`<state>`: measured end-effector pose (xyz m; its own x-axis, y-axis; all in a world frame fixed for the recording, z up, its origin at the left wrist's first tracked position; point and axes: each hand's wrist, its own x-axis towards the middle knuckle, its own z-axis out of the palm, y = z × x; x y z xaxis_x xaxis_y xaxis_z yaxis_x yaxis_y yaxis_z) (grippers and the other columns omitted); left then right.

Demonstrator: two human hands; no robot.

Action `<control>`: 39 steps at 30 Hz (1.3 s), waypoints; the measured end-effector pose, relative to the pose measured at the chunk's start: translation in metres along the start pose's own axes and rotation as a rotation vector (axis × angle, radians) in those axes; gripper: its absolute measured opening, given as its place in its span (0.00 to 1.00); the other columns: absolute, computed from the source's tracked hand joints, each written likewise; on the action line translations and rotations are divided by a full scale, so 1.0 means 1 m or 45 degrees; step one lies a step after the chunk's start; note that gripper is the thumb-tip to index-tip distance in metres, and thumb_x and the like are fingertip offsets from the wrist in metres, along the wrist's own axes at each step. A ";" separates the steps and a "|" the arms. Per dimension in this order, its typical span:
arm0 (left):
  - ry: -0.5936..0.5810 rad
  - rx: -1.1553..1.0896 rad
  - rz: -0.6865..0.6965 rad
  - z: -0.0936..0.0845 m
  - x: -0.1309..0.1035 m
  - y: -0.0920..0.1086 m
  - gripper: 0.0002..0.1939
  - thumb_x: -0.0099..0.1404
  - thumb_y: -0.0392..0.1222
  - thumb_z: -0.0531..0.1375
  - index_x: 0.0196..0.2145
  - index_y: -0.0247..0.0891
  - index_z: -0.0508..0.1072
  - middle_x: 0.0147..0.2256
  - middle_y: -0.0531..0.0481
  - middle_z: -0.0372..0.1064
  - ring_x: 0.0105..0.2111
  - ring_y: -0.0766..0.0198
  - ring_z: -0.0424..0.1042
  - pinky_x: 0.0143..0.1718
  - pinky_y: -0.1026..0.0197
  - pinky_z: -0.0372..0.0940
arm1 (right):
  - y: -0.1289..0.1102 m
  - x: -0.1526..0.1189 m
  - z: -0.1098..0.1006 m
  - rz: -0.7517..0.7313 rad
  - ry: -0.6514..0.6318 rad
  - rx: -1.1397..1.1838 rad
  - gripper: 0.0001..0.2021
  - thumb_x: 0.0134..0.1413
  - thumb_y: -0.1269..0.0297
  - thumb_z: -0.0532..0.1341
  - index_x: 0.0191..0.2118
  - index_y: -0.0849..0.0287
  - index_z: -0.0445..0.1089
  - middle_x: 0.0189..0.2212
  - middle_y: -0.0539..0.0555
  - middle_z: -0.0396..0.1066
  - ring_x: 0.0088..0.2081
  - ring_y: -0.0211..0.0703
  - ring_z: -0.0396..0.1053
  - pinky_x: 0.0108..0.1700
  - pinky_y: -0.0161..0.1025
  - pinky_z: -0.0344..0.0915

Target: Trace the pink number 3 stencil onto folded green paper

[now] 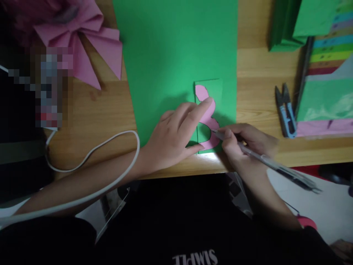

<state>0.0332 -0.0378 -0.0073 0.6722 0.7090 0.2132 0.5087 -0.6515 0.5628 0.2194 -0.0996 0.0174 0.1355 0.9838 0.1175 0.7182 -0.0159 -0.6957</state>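
A large green sheet (176, 48) lies on the wooden table. Near its lower right corner is a smaller folded green piece (216, 90), with a curvy pink paper shape (213, 138) on top. My left hand (176, 132) is spread flat, its fingertips on the pink shape and the thumb at its lower end. In my right hand (245, 145) is a pen (264, 160), gripped between the fingers, its tip at the inner curve of the pink shape. Dark lines run along the left and top edges of the small green piece.
Blue-handled snips (286, 112) lie to the right, beside colourful packs of paper (325, 95). A folded green block (286, 29) stands at the back right. A pink paper bow (74, 33) sits back left. A white cable (91, 152) loops over the table's left part and my left forearm.
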 end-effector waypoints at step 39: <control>0.052 -0.451 -0.451 -0.011 0.010 -0.009 0.29 0.59 0.28 0.57 0.58 0.37 0.60 0.45 0.46 0.71 0.44 0.60 0.72 0.52 0.51 0.64 | 0.019 0.001 0.008 0.227 0.160 0.678 0.15 0.55 0.49 0.63 0.39 0.56 0.73 0.32 0.53 0.78 0.33 0.42 0.76 0.35 0.39 0.72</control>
<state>0.0298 -0.0222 -0.0015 0.4661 0.8846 -0.0132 0.4835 -0.2422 0.8412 0.2273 -0.0974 -0.0015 0.3264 0.9449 0.0261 0.2382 -0.0555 -0.9696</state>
